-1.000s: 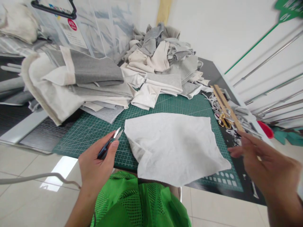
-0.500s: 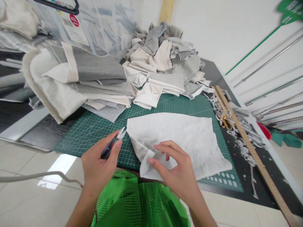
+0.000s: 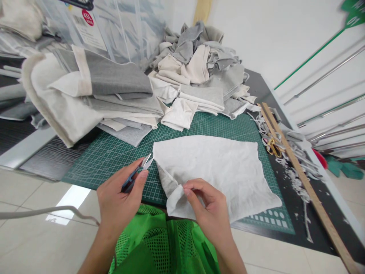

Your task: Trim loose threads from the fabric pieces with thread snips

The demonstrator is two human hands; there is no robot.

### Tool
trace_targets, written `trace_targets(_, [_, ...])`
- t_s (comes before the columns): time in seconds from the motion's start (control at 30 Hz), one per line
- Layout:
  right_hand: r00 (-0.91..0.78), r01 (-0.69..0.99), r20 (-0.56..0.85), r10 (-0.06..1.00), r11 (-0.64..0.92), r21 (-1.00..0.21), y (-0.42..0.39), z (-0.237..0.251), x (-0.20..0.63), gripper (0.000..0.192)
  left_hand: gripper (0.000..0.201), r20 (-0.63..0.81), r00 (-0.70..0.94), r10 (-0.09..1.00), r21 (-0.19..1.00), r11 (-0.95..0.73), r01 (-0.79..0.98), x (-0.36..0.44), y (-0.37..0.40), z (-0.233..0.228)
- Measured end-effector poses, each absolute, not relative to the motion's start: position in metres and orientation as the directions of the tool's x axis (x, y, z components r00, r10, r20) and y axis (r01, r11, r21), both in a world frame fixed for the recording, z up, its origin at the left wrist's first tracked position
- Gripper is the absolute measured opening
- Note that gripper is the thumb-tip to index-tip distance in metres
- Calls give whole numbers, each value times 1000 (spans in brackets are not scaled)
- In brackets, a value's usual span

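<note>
Black counter (image 3: 258, 83) bearing a green cutting mat (image 3: 108, 163); white cloth (image 3: 219, 167) over the mat, left edge folded. Right hand (image 3: 208, 205) — fingertips pinched together on the fold; left hand (image 3: 121, 194) — curled around snips (image 3: 146, 164), blades parted near the cloth's corner.

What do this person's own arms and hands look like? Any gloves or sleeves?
The left hand and right hand are human and ungloved, with no rings or watches visible. The forearms show no sleeves. Between them is a bright green garment with mesh panels. A pale cable runs towards the left forearm.
</note>
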State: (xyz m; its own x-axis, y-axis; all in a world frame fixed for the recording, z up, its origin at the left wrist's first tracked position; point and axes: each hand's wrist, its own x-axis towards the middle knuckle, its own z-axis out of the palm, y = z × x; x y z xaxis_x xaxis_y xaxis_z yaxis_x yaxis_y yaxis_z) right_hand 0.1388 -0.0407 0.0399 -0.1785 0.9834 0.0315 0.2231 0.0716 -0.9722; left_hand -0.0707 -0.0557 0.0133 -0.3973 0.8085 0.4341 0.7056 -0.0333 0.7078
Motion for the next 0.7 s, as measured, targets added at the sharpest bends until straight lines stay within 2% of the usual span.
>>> trace_targets(0.17, [-220, 259, 35, 975, 92, -961, -43, 40, 134, 13, 26, 449, -381, 808, 683, -36, 729, -71, -55, 11])
trace_targets(0.27, [-207, 273, 28, 978, 85, -958, -42, 38, 133, 3, 26, 457, -373, 807, 674, -41, 738, -72, -56, 9])
trace_targets(0.6, [-226, 124, 57, 972, 87, -989, -45, 35, 138, 12, 27, 433, -369, 822, 687, -37, 725, -72, -58, 9])
trace_targets(0.7, [-246, -1, 71, 967, 73, -997, -46, 32, 144, 14, 28, 404, -296, 866, 718, -100, 688, -75, -63, 9])
